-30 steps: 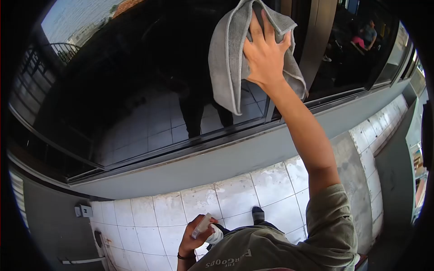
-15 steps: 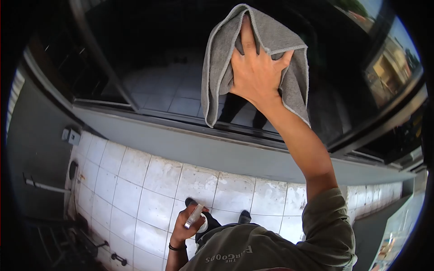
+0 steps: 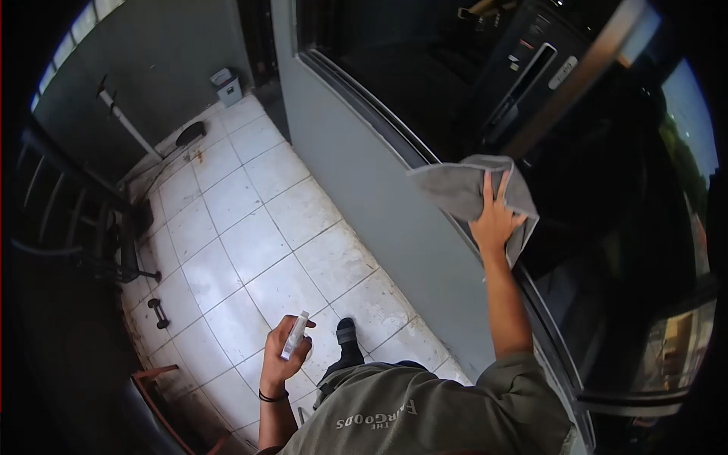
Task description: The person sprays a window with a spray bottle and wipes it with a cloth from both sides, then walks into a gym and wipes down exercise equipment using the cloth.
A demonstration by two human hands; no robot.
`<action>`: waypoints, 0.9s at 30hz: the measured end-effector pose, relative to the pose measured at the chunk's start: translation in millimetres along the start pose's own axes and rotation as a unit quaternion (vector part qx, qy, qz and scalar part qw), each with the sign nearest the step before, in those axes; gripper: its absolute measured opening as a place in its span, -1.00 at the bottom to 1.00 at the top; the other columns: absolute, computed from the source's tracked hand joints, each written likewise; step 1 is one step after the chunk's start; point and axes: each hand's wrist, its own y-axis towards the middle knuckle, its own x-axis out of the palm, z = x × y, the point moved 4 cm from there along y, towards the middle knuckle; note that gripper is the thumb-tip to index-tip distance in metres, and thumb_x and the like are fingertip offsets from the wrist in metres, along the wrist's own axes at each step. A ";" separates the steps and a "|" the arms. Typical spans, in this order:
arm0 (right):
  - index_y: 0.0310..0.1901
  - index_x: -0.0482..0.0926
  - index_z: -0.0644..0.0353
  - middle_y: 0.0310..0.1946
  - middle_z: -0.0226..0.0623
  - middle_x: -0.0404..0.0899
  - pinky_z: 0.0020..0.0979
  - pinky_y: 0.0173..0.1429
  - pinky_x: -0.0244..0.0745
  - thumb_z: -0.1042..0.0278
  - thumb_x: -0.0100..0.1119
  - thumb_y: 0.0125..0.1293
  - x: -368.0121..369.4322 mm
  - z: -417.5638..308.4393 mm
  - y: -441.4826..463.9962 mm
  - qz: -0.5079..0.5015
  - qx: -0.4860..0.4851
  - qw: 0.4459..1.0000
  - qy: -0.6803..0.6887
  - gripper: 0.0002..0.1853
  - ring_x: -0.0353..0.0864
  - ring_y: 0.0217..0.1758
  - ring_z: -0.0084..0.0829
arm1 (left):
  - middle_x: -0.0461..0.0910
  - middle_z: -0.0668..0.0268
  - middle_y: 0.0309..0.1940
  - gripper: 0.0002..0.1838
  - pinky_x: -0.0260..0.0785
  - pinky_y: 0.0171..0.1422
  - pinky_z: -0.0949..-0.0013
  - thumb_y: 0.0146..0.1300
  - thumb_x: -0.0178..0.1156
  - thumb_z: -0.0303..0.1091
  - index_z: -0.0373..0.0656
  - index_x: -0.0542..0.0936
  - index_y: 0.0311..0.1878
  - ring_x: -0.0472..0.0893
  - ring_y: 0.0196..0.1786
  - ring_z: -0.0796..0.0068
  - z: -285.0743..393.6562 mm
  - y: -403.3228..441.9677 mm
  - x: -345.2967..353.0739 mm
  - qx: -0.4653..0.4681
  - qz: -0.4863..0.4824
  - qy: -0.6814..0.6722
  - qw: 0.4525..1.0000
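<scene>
Head view: two hands, one cloth (image 3: pixel 453 188), one sprayer (image 3: pixel 295 338)

The right hand (image 3: pixel 494 224) lies on the one grey cloth, its fingers spread apart over it rather than clenched; at least three of them show. The cloth sits at the lower edge of the dark glass (image 3: pixel 607 220), by the foot of one upright post (image 3: pixel 580 87), and its left end reaches over the frame toward the low grey wall (image 3: pixel 356 178). Whether it touches that wall, I cannot tell.

The left hand (image 3: pixel 280 358) has its fingers wrapped around the one sprayer, well apart from the cloth and above the tiled floor (image 3: pixel 227 262). Most of the sprayer is hidden in the grip; its pale head shows. One dark band (image 3: pixel 274 397) circles the left wrist.

One foot (image 3: pixel 346 334) shows on the tiles, just beyond the one olive shirt (image 3: pixel 447 409). Farther off are one dumbbell (image 3: pixel 158 313) at the left side of the floor, one small grey bin (image 3: pixel 227 89) at its far end, and one white pole (image 3: pixel 130 125) leaning near the far wall.
</scene>
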 end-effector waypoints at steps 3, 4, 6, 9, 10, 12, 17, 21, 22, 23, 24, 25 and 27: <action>0.58 0.24 -0.16 0.58 -0.13 0.21 0.24 0.61 -0.40 0.01 0.27 0.25 62.4 -21.1 -97.7 -0.130 -0.056 0.984 0.104 -0.16 0.10 0.65 -0.07 | 0.50 0.32 -0.36 -0.67 0.30 -0.26 0.43 -0.02 0.17 -0.57 -0.29 0.66 -0.12 0.47 -0.38 0.53 -4.2 0.9 -43.2 0.002 0.064 0.009 0.998; 0.49 0.41 -0.05 0.46 -0.02 0.40 0.14 0.64 -0.29 0.04 0.21 0.32 76.5 -32.9 -130.7 -0.108 -0.048 0.960 0.255 -0.31 0.21 0.59 0.01 | 0.51 0.32 -0.36 -0.67 0.31 -0.26 0.43 -0.02 0.17 -0.57 -0.29 0.66 -0.12 0.47 -0.37 0.53 -6.5 1.5 -54.5 -0.008 0.081 0.009 0.997; 0.34 0.54 0.10 0.28 -0.06 0.57 -0.10 0.52 0.19 0.03 0.05 0.47 138.5 -55.0 -196.1 -0.257 0.190 0.722 0.614 -0.49 0.45 0.43 -0.12 | 0.55 0.31 -0.32 -0.67 0.34 -0.21 0.45 -0.02 0.17 -0.59 -0.29 0.66 -0.12 0.50 -0.33 0.53 -11.8 6.1 -70.8 -0.033 0.105 0.015 0.994; 0.26 0.56 0.16 0.26 -0.18 0.60 -0.12 0.43 0.46 -0.07 -0.18 0.59 114.2 -134.9 -216.0 -0.285 0.474 0.398 0.732 -0.47 0.57 0.33 -0.17 | 0.58 0.31 -0.29 -0.66 0.37 -0.17 0.43 -0.01 0.17 -0.61 -0.28 0.66 -0.10 0.52 -0.29 0.52 -16.1 26.2 -87.9 -0.032 0.140 -0.007 0.990; 0.29 0.53 0.15 0.28 -0.19 0.59 -0.10 0.44 0.44 -0.08 -0.20 0.59 124.9 -156.0 -202.2 -0.283 0.460 0.327 0.775 -0.45 0.56 0.34 -0.16 | 0.57 0.28 -0.30 -0.68 0.38 -0.17 0.42 0.01 0.18 -0.58 -0.27 0.66 -0.10 0.53 -0.30 0.48 -17.0 36.5 -92.2 -0.028 0.143 -0.003 0.989; 0.32 0.51 0.14 0.29 -0.19 0.57 -0.07 0.47 0.42 -0.11 -0.22 0.57 129.3 -201.2 -157.2 -0.302 0.434 0.204 0.824 -0.43 0.56 0.35 -0.15 | 0.55 0.24 -0.31 -0.70 0.38 -0.17 0.38 0.06 0.21 -0.53 -0.25 0.66 -0.08 0.55 -0.33 0.40 -18.0 61.7 -101.5 -0.020 0.145 0.007 0.989; 0.23 0.56 0.17 0.27 -0.13 0.58 -0.02 0.48 0.40 -0.11 -0.24 0.52 167.8 -326.8 -0.2 -0.418 0.370 0.083 0.826 -0.42 0.57 0.32 -0.11 | 0.61 0.29 -0.25 -0.70 0.42 -0.08 0.41 0.09 0.24 -0.58 -0.27 0.65 -0.06 0.58 -0.23 0.49 -21.3 144.5 -134.6 -0.051 0.164 -0.013 0.985; 0.16 0.57 0.18 0.19 -0.17 0.61 -0.04 0.45 0.42 -0.09 -0.23 0.54 218.2 -433.1 74.7 -0.518 0.365 0.102 0.766 -0.45 0.58 0.30 -0.16 | 0.58 0.29 -0.32 -0.76 0.41 -0.19 0.41 0.18 0.26 -0.55 -0.26 0.63 -0.05 0.56 -0.35 0.47 -1.0 223.6 -172.9 -0.003 0.230 0.012 0.973; 0.18 0.56 0.18 0.21 -0.18 0.60 -0.06 0.46 0.41 -0.10 -0.23 0.55 208.3 -462.3 98.8 -0.543 0.330 0.110 0.764 -0.45 0.56 0.31 -0.17 | 0.60 0.28 -0.26 -0.77 0.42 -0.14 0.40 0.16 0.25 -0.58 -0.28 0.62 -0.08 0.56 -0.28 0.49 9.5 242.1 -184.3 -0.014 0.245 0.009 0.969; 0.19 0.54 0.18 0.22 -0.18 0.59 -0.07 0.47 0.41 -0.11 -0.22 0.55 187.3 -488.5 130.9 -0.561 0.294 0.098 0.768 -0.45 0.55 0.32 -0.18 | 0.62 0.26 -0.19 -0.78 0.44 -0.08 0.40 0.15 0.23 -0.60 -0.31 0.61 -0.10 0.57 -0.20 0.51 20.3 259.3 -198.5 -0.023 0.261 0.010 0.965; 0.21 0.53 0.17 0.24 -0.19 0.58 -0.09 0.48 0.40 -0.13 -0.21 0.55 165.6 -514.5 163.1 -0.576 0.258 0.087 0.771 -0.44 0.54 0.33 -0.20 | 0.62 0.25 -0.18 -0.77 0.44 -0.09 0.40 0.18 0.28 -0.56 -0.31 0.59 -0.07 0.58 -0.21 0.51 25.4 273.4 -212.3 -0.023 0.269 0.019 0.963; 0.22 0.51 0.17 0.26 -0.20 0.56 -0.10 0.49 0.39 -0.15 -0.19 0.55 144.5 -536.1 194.2 -0.588 0.224 0.059 0.775 -0.43 0.54 0.34 -0.21 | 0.61 0.25 -0.18 -0.75 0.44 -0.10 0.40 0.19 0.30 -0.54 -0.31 0.58 -0.05 0.59 -0.21 0.50 34.7 285.5 -224.2 -0.015 0.291 0.022 0.956; 0.34 0.46 0.18 0.35 -0.20 0.50 -0.13 0.53 0.35 -0.16 -0.22 0.57 138.1 -564.7 254.2 -0.511 0.204 0.062 0.832 -0.38 0.49 0.40 -0.19 | 0.61 0.25 -0.17 -0.71 0.45 -0.11 0.41 0.21 0.35 -0.50 -0.30 0.56 -0.01 0.61 -0.22 0.49 51.4 305.0 -243.6 -0.002 0.337 0.025 0.941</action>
